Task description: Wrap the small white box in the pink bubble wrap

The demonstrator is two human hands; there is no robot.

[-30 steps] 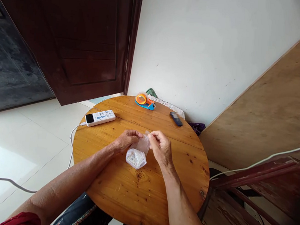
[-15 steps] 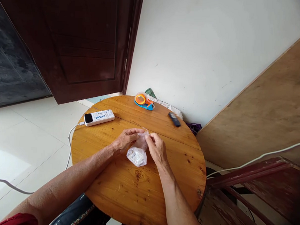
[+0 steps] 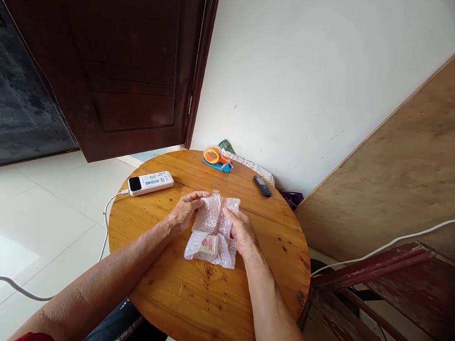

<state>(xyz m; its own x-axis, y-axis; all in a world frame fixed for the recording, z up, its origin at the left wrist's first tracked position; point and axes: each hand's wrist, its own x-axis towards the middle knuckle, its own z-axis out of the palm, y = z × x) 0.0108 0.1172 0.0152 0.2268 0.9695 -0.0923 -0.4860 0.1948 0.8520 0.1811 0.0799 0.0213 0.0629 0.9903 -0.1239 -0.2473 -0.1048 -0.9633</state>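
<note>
A: Step in hand?
B: My judgement: the clear, pink-tinged plastic bubble-wrap sheet [image 3: 207,217] is being handled around a small beige rectangular block with red print [image 3: 208,244]. Whether wrapping or unwrapping, one moment cannot tell.
A: Position?
B: Mid-desk, on the round, varnished orange-brown wooden desk [image 3: 177,294], well in from its near edge. The block sits in the lower fold of the sheet; the upper part spreads toward the far edge in two panels, with a seam between.
A: Hands?
B: Left hand [image 3: 187,210]: narrow, thumb and fingers pinching the upper left margin of the sheet. Right hand [image 3: 243,231]: thumb laid on the right panel, grip close on the sheet; its other fingers are mostly hidden, so their exact spread cannot be told. Neither touches the block, as far as visible.
A: What would the next move call for?
B: I judge: a light pinch at both margins and even tension, so the block does not slide out of the fold.
A: Nearby?
B: Orange-and-blue plastic tape dispenser [image 3: 217,160] by the far edge; white oblong device with a black screen [image 3: 151,183] near the left edge. Both are apart from the hands.
</note>
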